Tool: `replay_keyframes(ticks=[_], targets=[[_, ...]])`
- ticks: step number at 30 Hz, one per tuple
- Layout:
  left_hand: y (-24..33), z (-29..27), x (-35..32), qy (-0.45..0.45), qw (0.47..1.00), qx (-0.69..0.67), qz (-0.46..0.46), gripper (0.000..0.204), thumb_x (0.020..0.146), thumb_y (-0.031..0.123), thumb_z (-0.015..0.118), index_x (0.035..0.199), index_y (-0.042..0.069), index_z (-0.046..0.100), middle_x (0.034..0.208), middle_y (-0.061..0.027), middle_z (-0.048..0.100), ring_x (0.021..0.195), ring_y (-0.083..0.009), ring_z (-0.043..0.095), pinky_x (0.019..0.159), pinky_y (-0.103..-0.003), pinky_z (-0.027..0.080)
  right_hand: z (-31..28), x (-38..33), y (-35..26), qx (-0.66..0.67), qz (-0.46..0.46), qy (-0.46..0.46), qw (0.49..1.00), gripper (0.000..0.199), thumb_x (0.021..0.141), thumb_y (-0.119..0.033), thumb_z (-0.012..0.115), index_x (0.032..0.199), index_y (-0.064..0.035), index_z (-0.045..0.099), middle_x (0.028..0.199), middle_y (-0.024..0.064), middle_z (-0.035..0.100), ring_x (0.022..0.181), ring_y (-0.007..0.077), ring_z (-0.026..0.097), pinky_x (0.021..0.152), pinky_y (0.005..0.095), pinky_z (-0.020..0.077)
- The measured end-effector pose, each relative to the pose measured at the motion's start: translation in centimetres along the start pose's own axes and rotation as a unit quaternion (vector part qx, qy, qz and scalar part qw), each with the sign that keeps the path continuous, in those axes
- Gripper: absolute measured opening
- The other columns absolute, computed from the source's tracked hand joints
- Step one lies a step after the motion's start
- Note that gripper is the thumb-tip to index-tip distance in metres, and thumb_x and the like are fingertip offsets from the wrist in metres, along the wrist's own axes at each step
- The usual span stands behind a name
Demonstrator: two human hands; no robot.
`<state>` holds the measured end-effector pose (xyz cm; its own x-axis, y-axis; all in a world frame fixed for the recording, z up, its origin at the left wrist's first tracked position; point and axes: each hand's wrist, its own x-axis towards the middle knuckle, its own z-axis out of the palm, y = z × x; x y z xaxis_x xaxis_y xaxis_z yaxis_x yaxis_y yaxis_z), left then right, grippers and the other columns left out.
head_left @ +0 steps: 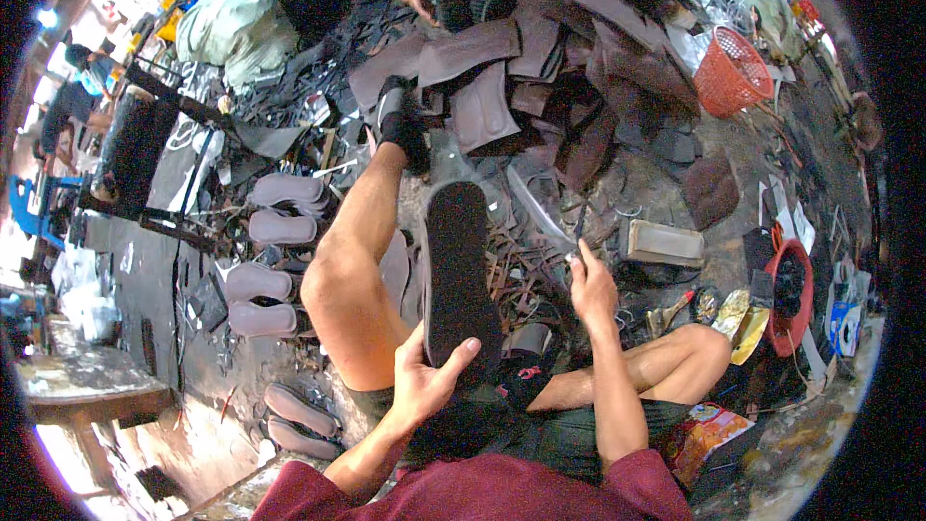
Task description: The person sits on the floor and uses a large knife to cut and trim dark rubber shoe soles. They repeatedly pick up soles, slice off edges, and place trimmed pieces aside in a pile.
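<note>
My left hand (424, 378) grips a long black sole (461, 260) by its near end, thumb on the upper face. The sole points away from me, above my lap. My right hand (593, 287) is closed around the handle of a knife (538, 203), whose long pale blade reaches away and to the left, apart from the sole. Dark trimmed strips (516, 275) lie on the floor between the sole and my right hand. The knife handle is mostly hidden by my fingers.
Large brown-grey sheets (482, 106) are heaped ahead. Pairs of grey soles (282, 227) lie in rows at left. A pale rectangular block (664, 243), a red basket (735, 72) and a red round container (791, 294) are at right. Another person's hand (422, 8) reaches in at the far side.
</note>
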<state>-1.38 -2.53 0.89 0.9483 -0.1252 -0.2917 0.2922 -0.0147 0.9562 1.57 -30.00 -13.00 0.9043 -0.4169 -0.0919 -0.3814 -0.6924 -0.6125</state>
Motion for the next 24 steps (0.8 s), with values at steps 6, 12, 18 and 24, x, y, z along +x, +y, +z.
replay_keyframes(ticks=[6, 12, 18, 24], targets=[[0.1, 1.3, -2.1, -0.218, 0.971, 0.086, -0.042, 0.038, 0.083, 0.017, 0.081, 0.113, -0.003, 0.068, 0.102, -0.0064, 0.072, 0.093, -0.0113, 0.063, 0.084, -0.030, 0.053, -10.5, -5.8, -13.0, 0.575, -0.091, -0.075, 0.809, 0.056, 0.092, -0.009, 0.068, 0.143, 0.0004, 0.048, 0.125, 0.0106, 0.064, 0.107, 0.0164, 0.062, 0.093, 0.0296, 0.0494], [6.3, 7.5, -0.5, -0.119, 0.989, -0.059, 0.068, 0.048, 0.080, 0.008, 0.083, 0.123, -0.003, 0.064, 0.107, -0.0102, 0.069, 0.100, -0.0158, 0.065, 0.091, -0.030, 0.052, -15.0, -9.6, -11.9, 0.522, -0.122, -0.022, 0.844, 0.055, 0.088, -0.001, 0.071, 0.138, 0.0024, 0.051, 0.123, 0.0128, 0.065, 0.110, 0.0180, 0.063, 0.097, 0.0310, 0.0488], [6.6, 9.9, -0.4, -0.202, 0.972, -0.121, -0.013, 0.019, 0.086, 0.006, 0.076, 0.102, -0.004, 0.073, 0.099, -0.0076, 0.070, 0.091, -0.0129, 0.063, 0.083, -0.026, 0.050, -16.3, -11.2, -9.1, 0.571, -0.103, 0.005, 0.814, 0.057, 0.086, 0.001, 0.071, 0.139, 0.0027, 0.049, 0.124, 0.0130, 0.064, 0.112, 0.0196, 0.062, 0.099, 0.0321, 0.0473], [6.4, 12.2, -1.0, -0.211, 0.968, -0.127, -0.047, 0.022, 0.089, 0.008, 0.072, 0.109, -0.002, 0.072, 0.101, -0.0084, 0.070, 0.089, -0.0128, 0.062, 0.082, -0.026, 0.048, -16.2, -11.5, -6.9, 0.647, -0.060, 0.014, 0.760, 0.058, 0.086, 0.000, 0.071, 0.139, 0.0004, 0.049, 0.120, 0.0107, 0.066, 0.108, 0.0188, 0.063, 0.098, 0.0315, 0.0470]])
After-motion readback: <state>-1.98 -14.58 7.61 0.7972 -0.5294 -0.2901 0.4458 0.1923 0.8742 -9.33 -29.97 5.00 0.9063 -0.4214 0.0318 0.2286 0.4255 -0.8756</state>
